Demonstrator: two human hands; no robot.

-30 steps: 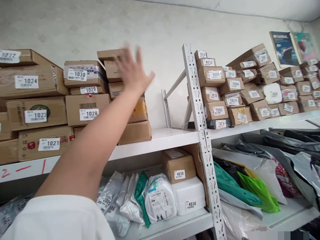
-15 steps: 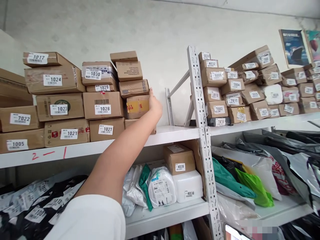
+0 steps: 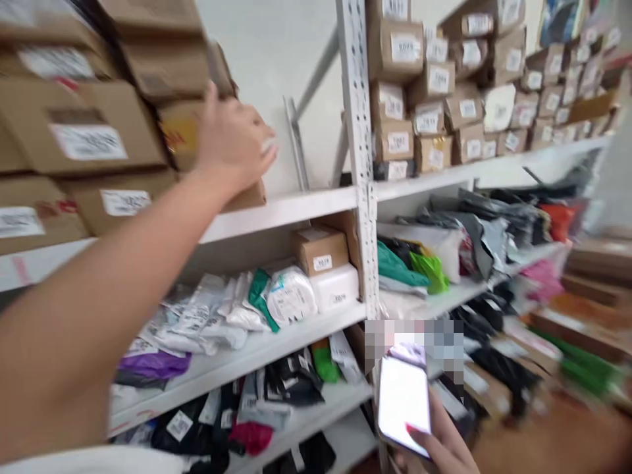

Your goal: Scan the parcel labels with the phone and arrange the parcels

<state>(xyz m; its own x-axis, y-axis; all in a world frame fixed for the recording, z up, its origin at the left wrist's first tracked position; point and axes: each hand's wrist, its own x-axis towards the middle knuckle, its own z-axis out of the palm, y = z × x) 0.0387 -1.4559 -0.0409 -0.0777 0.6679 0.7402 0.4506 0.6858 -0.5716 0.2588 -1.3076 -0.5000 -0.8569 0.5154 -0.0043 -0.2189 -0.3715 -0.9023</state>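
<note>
Phone point(image 3: 402, 398) now higher in view, gripped by the right hand point(image 3: 443, 436), left hand point(image 3: 234, 141) at stacked cartons point(image 3: 165, 69), its grip impossible to tell

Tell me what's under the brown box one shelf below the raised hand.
A white box, standing on the shelf. Where the brown box covers its top, nothing can be seen.

Upper left shelf point(image 3: 291, 209): held stacked cartons point(image 3: 83, 128), the left hand point(image 3: 234, 141) at their right end. Shelf beneath point(image 3: 296, 339): held bagged parcels point(image 3: 197, 313) at left, then a round pack point(image 3: 291, 295), then a box point(image 3: 336, 289) with a single carton point(image 3: 320, 251) on top. Upright post point(image 3: 359, 151): stood between bays. Right bay point(image 3: 494, 166): held further cartons point(image 3: 464, 108) above, bags point(image 3: 442, 253) below. Phone point(image 3: 402, 401): lay in the right hand point(image 3: 444, 434), before the right bay.
</note>
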